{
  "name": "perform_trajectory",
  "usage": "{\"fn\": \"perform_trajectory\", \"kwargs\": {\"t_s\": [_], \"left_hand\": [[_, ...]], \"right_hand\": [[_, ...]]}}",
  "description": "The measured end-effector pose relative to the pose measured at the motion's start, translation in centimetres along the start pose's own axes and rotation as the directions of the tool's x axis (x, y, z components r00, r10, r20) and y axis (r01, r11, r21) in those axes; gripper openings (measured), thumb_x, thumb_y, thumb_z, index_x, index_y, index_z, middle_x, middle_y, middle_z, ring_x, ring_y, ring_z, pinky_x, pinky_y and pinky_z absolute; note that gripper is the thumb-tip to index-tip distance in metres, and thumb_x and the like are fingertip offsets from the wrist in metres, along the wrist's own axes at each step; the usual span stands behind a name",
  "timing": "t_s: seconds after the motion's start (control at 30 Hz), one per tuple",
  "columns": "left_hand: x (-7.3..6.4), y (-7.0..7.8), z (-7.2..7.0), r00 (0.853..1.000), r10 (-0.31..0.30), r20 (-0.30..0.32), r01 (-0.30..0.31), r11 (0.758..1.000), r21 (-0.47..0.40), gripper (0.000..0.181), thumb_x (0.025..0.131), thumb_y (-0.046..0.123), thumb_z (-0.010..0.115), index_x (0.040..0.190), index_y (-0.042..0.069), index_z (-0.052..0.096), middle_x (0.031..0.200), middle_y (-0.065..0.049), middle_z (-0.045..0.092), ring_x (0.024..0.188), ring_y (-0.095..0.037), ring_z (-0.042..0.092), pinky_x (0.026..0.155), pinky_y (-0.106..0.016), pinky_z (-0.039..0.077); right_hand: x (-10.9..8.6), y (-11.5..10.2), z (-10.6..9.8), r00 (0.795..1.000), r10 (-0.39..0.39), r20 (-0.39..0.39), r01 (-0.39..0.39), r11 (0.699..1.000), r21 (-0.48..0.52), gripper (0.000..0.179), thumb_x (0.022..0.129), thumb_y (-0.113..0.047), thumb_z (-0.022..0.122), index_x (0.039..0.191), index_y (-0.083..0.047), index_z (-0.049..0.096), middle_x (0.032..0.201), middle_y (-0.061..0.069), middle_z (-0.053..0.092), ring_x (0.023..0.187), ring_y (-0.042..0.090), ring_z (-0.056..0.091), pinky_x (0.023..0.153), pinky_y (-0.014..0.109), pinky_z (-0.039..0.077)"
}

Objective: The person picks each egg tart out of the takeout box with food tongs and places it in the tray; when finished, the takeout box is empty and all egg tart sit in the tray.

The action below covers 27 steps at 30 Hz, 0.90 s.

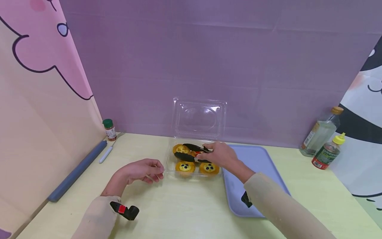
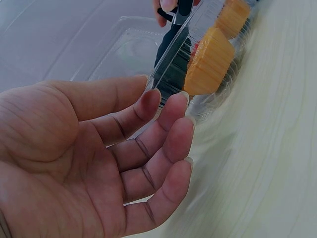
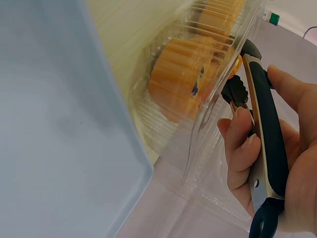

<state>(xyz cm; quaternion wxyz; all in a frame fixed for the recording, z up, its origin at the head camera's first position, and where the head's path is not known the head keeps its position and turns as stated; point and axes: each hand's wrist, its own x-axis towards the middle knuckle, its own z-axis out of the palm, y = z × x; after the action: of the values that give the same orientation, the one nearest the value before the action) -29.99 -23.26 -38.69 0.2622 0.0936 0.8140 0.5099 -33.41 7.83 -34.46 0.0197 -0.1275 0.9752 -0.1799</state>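
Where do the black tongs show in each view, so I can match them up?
Head: tongs just below centre, in the right hand.
Left wrist: tongs at top centre.
Right wrist: tongs on the right side.
Shared landmark: clear container, visible in all three.

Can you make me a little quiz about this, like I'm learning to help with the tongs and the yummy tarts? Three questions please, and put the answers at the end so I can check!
1. Pick one. What does the right hand hold?
A) a spoon
B) a pair of tongs
C) a paintbrush

2. True or false? The lid of the clear container stands open.

3. Count. In the head view, how many tarts sit in the container's front row?

Key:
1. B, the tongs.
2. True.
3. Two.
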Motion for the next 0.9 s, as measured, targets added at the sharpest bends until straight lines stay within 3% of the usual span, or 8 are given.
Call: {"fn": "perform_trajectory", "kwargs": {"t_s": [0.1, 0.27, 0.33, 0.4, 0.47, 0.7, 0.9], "left_hand": [[0.1, 0.0, 0.0, 1.000, -0.002, -0.004, 0.002, 1.000, 0.005, 0.028, 0.102, 0.025, 0.057, 0.115, 0.000, 0.059, 0.103, -0.008, 0.068, 0.096, -0.024, 0.065, 0.083, -0.036, 0.055], [0.1, 0.0, 0.0, 1.000, -0.014, -0.013, 0.014, 1.000, 0.010, 0.028, 0.102, 0.025, 0.056, 0.116, 0.001, 0.060, 0.103, -0.007, 0.068, 0.095, -0.023, 0.065, 0.083, -0.036, 0.055], [0.1, 0.1, 0.0, 1.000, -0.018, -0.018, 0.018, 1.000, 0.008, 0.027, 0.102, 0.024, 0.056, 0.116, 0.001, 0.060, 0.103, -0.007, 0.068, 0.095, -0.022, 0.065, 0.083, -0.036, 0.055], [0.1, 0.1, 0.1, 1.000, -0.014, -0.015, 0.014, 1.000, 0.010, 0.027, 0.102, 0.024, 0.056, 0.116, 0.000, 0.059, 0.104, -0.008, 0.068, 0.095, -0.023, 0.065, 0.083, -0.036, 0.055], [0.0, 0.2, 0.1, 1.000, -0.009, -0.012, 0.009, 1.000, 0.010, 0.027, 0.102, 0.024, 0.056, 0.116, 0.000, 0.059, 0.104, -0.008, 0.068, 0.095, -0.023, 0.065, 0.083, -0.036, 0.055], [0.1, 0.1, 0.2, 1.000, 0.000, 0.004, 0.000, 1.000, 0.003, 0.027, 0.102, 0.024, 0.056, 0.116, 0.001, 0.059, 0.104, -0.008, 0.068, 0.095, -0.023, 0.065, 0.083, -0.036, 0.055], [0.1, -0.1, -0.1, 1.000, 0.001, 0.006, -0.001, 1.000, 0.008, 0.028, 0.102, 0.023, 0.055, 0.117, 0.000, 0.059, 0.106, -0.009, 0.068, 0.096, -0.022, 0.065, 0.083, -0.036, 0.055]], "right_hand": [[-0.1, 0.0, -0.1, 1.000, 0.010, 0.002, -0.010, 1.000, 0.001, 0.068, 0.083, -0.065, 0.069, 0.140, -0.029, 0.059, 0.089, 0.007, 0.072, 0.044, 0.010, 0.022, 0.043, 0.026, 0.022], [-0.2, 0.0, -0.2, 1.000, 0.010, -0.001, -0.010, 1.000, -0.002, 0.067, 0.083, -0.065, 0.068, 0.140, -0.030, 0.059, 0.086, 0.006, 0.072, 0.044, 0.010, 0.023, 0.043, 0.025, 0.023], [-0.2, 0.0, -0.3, 1.000, 0.002, -0.005, -0.002, 1.000, -0.001, 0.067, 0.084, -0.065, 0.068, 0.139, -0.029, 0.060, 0.077, 0.004, 0.069, 0.043, 0.010, 0.022, 0.042, 0.025, 0.023], [-0.3, 0.1, -0.5, 1.000, -0.004, -0.001, 0.004, 1.000, 0.003, 0.068, 0.084, -0.065, 0.068, 0.140, -0.028, 0.059, 0.058, 0.002, 0.057, 0.043, 0.009, 0.021, 0.042, 0.025, 0.022], [-0.4, 0.1, -0.7, 1.000, -0.017, -0.008, 0.017, 1.000, 0.013, 0.068, 0.084, -0.065, 0.068, 0.139, -0.027, 0.060, 0.053, 0.000, 0.051, 0.042, 0.010, 0.020, 0.042, 0.025, 0.021], [-1.3, 0.3, -1.7, 0.999, -0.048, -0.026, 0.048, 0.999, 0.023, 0.068, 0.085, -0.064, 0.067, 0.140, -0.025, 0.059, 0.074, 0.006, 0.067, 0.045, 0.011, 0.021, 0.044, 0.026, 0.020], [-1.9, 0.5, -2.6, 0.998, -0.063, -0.031, 0.064, 0.997, 0.041, 0.070, 0.086, -0.064, 0.066, 0.143, -0.023, 0.057, 0.062, 0.006, 0.056, 0.047, 0.011, 0.026, 0.046, 0.026, 0.025]]}}
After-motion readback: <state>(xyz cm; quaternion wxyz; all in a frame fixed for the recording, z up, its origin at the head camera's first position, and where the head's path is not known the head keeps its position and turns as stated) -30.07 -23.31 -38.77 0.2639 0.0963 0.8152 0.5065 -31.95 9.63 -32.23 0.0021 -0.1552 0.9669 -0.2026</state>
